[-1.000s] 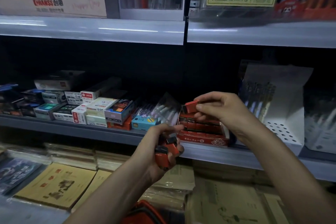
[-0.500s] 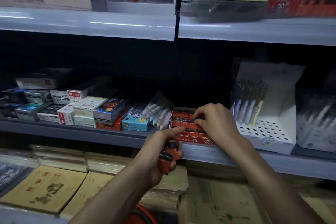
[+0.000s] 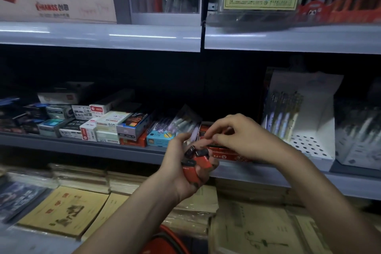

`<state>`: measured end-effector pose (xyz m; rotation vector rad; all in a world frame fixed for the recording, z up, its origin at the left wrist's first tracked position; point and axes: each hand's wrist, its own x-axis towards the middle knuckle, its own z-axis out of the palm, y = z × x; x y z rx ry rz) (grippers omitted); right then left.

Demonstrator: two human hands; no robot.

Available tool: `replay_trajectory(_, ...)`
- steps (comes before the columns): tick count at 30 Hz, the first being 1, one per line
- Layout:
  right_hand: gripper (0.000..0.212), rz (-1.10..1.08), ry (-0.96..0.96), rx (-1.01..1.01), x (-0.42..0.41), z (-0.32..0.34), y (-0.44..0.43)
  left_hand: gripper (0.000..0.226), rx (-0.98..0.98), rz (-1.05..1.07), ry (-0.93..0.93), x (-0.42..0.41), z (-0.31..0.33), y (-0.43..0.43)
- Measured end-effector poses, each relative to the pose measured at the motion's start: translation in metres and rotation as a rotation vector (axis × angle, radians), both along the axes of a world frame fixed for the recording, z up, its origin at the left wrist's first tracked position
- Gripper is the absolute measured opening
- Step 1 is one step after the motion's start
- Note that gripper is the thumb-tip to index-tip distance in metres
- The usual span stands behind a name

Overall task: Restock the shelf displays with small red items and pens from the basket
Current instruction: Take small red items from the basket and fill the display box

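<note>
The left hand is grasping a bundle of small red items, with their dark caps pointing toward about twelve o'clock. At two o'clock, just beside them, the right hand is hovering with curled fingers; I cannot tell if it is pinching anything. The red display box is lying directly under this nearer hand.

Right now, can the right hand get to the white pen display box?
Probably yes: the right hand is just left of the white pen display box on the same shelf, with nothing visible between them.
</note>
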<state>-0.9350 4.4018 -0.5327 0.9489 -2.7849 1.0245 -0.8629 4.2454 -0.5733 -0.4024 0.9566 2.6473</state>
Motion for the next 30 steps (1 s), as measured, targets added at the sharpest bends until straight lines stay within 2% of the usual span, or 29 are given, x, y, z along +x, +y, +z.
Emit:
replay_trajectory(3,0.022,0.015,0.037,0.005,0.015,0.005,0.003,0.062,0.018,-0.024,0.004,0.004,0.008,0.001)
replay_trajectory(6,0.021,0.065,-0.015,-0.063,0.024,0.009,0.007,0.069,-0.035,-0.020,-0.019,0.007,0.016,0.004)
replay_trajectory(10,0.029,0.170,-0.169,-0.076,0.027,0.018,0.010,0.057,-0.080,0.025,-0.062,0.006,0.022,0.012)
replay_trajectory(12,0.023,0.180,-0.215,-0.084,0.026,0.021,0.014,0.057,-0.131,0.026,-0.059,0.004,0.023,0.016)
replay_trajectory(14,0.014,0.193,-0.214,-0.078,0.023,0.021,0.020,0.058,-0.158,0.024,-0.058,0.002,0.024,0.021)
replay_trajectory(18,0.011,0.188,-0.183,-0.057,0.017,0.016,0.025,0.049,-0.149,0.003,-0.056,-0.003,0.020,0.026)
replay_trajectory(21,0.009,0.067,-0.194,-0.228,0.005,0.011,0.029,0.047,-0.096,-0.002,-0.076,-0.009,0.012,0.024)
replay_trajectory(24,0.011,-0.093,-0.306,-0.402,-0.009,0.005,0.037,0.032,-0.098,0.009,-0.052,-0.011,0.004,0.021)
replay_trajectory(27,0.011,-0.203,-0.310,-0.415,-0.024,-0.004,0.043,0.035,-0.204,0.024,0.011,-0.012,-0.007,0.017)
replay_trajectory(30,0.006,-0.354,-0.140,-0.294,-0.037,-0.016,0.041,0.033,-0.424,0.047,0.080,-0.016,-0.015,0.016)
